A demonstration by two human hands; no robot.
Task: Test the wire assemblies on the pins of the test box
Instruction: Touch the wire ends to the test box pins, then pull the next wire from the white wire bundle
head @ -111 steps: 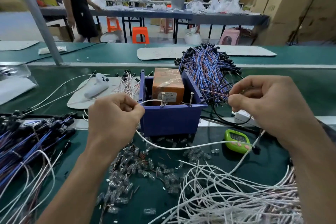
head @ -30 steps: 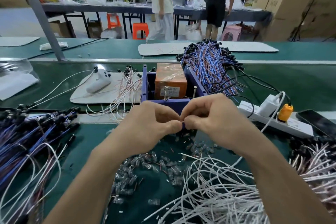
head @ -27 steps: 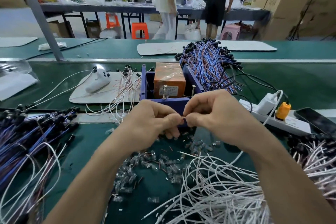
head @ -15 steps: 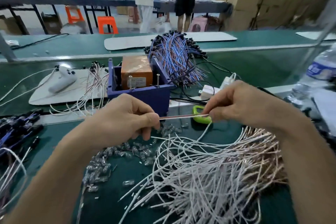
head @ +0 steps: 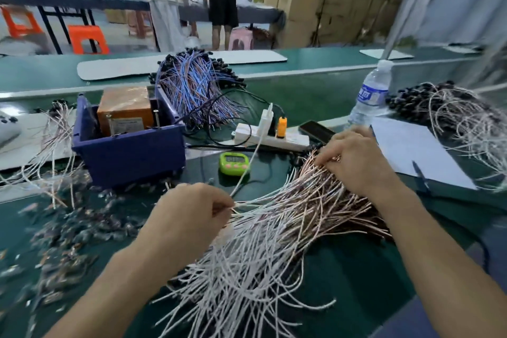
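On the desk (head: 365, 277), the wire assemblies (head: 274, 241) lie piled to the right of the test box (head: 124, 110); the step looks like picking out one to test. The grip of the left hand (head: 189, 217) is pinched on white wire ends, and that of the right hand (head: 354, 162) is curled into the pile's far ends. Next, one wire needs drawing free and bringing to the pins (head: 156, 118).

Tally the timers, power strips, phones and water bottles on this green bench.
Green digital timer: 1
White power strip: 1
Black phone: 1
Clear plastic water bottle: 1
Total: 4
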